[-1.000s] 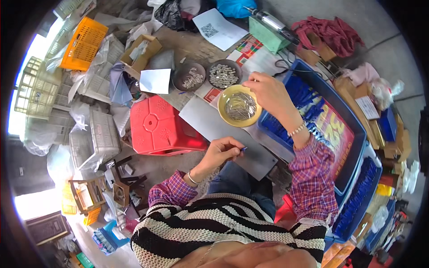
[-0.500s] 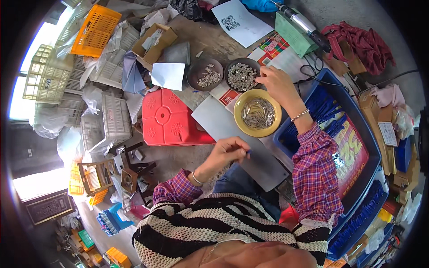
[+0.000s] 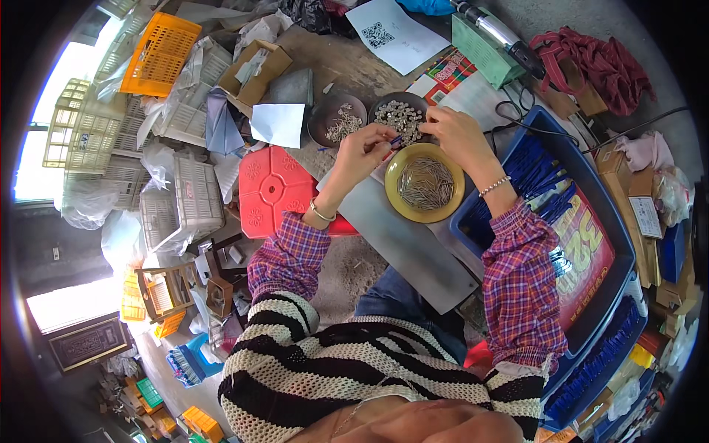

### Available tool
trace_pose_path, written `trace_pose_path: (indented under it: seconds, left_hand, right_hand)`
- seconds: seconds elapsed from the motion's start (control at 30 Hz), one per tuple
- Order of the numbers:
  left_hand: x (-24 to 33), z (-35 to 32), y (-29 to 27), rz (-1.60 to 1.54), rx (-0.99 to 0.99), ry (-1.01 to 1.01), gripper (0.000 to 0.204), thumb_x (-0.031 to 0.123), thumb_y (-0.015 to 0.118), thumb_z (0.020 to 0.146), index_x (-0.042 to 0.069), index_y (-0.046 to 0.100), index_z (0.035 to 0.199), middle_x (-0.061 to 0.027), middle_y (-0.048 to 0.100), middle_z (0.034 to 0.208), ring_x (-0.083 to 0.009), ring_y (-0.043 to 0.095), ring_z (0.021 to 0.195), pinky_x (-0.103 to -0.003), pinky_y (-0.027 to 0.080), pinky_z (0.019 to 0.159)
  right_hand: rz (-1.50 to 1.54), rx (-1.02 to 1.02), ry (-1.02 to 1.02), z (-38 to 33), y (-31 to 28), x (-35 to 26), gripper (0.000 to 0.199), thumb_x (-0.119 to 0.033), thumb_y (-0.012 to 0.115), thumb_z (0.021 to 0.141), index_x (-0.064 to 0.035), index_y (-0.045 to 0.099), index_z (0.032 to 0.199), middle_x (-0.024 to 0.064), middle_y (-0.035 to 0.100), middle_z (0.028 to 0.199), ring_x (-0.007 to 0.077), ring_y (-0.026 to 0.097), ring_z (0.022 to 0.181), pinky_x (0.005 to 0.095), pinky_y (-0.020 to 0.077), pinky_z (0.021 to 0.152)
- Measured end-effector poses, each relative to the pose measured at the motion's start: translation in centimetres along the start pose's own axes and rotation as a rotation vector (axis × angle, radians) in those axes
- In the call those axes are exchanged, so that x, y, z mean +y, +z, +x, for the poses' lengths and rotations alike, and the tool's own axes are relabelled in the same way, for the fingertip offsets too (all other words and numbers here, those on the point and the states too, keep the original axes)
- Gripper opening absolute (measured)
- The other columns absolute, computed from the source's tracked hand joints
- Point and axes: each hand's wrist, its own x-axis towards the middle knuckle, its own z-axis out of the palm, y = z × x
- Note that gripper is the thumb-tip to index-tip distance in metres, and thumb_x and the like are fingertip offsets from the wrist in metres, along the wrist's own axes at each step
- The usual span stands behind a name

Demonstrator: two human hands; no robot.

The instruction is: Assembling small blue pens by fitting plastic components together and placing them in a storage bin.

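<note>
My left hand (image 3: 362, 151) is closed in a pinch on a small blue stick-like piece (image 3: 396, 139), which points over the near edge of a dark round bowl (image 3: 378, 140) of small round metal parts (image 3: 399, 118). At the right rim of that bowl, my right hand (image 3: 456, 134) has its thumb and fingers pressed together; what they hold, if anything, is too small to make out. Just below both hands stands a yellow bowl (image 3: 394, 198) of thin metal pins (image 3: 425, 184). A second dark bowl (image 3: 317, 127) with small silvery pieces (image 3: 343, 124) sits to the left.
On the right, a blue tub (image 3: 624, 255) contains many blue slender pieces (image 3: 528, 177). A red plastic stool (image 3: 269, 190) stands left of the grey board (image 3: 413, 255). Behind lie an electric screwdriver (image 3: 491, 29), its black cable (image 3: 509, 118) and papers (image 3: 277, 125).
My left hand has moved up and to the right, from above my lap to the bowl of round parts, carrying the blue piece. My right hand stays at that bowl's rim.
</note>
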Motion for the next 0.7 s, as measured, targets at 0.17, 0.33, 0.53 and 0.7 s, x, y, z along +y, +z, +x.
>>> trace_pose_path:
  seconds: [0.17, 0.33, 0.53, 0.7]
  left_hand:
    - [0.2, 1.0, 0.9, 0.004, -0.028, 0.015, 0.018, -0.003, 0.052, 0.085, -0.001, 0.058, 0.102, 0.0004, 0.062, 0.079, -0.002, 0.052, 0.066, -0.017, 0.04, 0.056]
    - [-0.3, 0.3, 0.2, -0.05, 0.017, 0.046, 0.019, -0.003, 0.052, 0.085, -0.001, 0.058, 0.103, 0.0005, 0.062, 0.081, -0.0019, 0.052, 0.065, -0.016, 0.04, 0.055]
    - [-0.4, -0.6, 0.0, -0.203, 0.013, -0.015, 0.023, -0.003, 0.053, 0.086, 0.0, 0.057, 0.108, -0.0011, 0.061, 0.084, -0.0027, 0.05, 0.064, -0.017, 0.039, 0.056]
    - [0.8, -1.7, 0.4, -0.173, 0.032, -0.159, 0.035, -0.003, 0.057, 0.078, -0.002, 0.056, 0.113, -0.0059, 0.06, 0.102, -0.011, 0.057, 0.085, -0.023, 0.049, 0.073]
  right_hand:
    - [-0.009, -0.015, 0.011, 0.0, 0.7, 0.5, 0.022, 0.003, 0.055, 0.068, -0.008, 0.066, 0.084, 0.0031, 0.054, 0.084, 0.0225, 0.057, 0.084, 0.0357, 0.0488, 0.07]
    - [-0.018, -0.008, -0.026, 0.2, 1.1, 0.2, 0.021, 0.003, 0.054, 0.069, -0.0083, 0.066, 0.083, 0.0033, 0.054, 0.084, 0.0216, 0.057, 0.085, 0.0356, 0.049, 0.07]
    - [-0.034, 0.062, -0.019, 0.2, 1.2, 0.8, 0.017, -0.002, 0.054, 0.071, -0.0087, 0.065, 0.083, 0.004, 0.054, 0.083, 0.0216, 0.057, 0.085, 0.0358, 0.049, 0.069]
    - [0.12, 0.01, 0.086, -0.6, 0.9, 1.2, 0.009, -0.012, 0.053, 0.074, -0.005, 0.057, 0.071, 0.0106, 0.055, 0.082, 0.0289, 0.057, 0.079, 0.0388, 0.0468, 0.067]
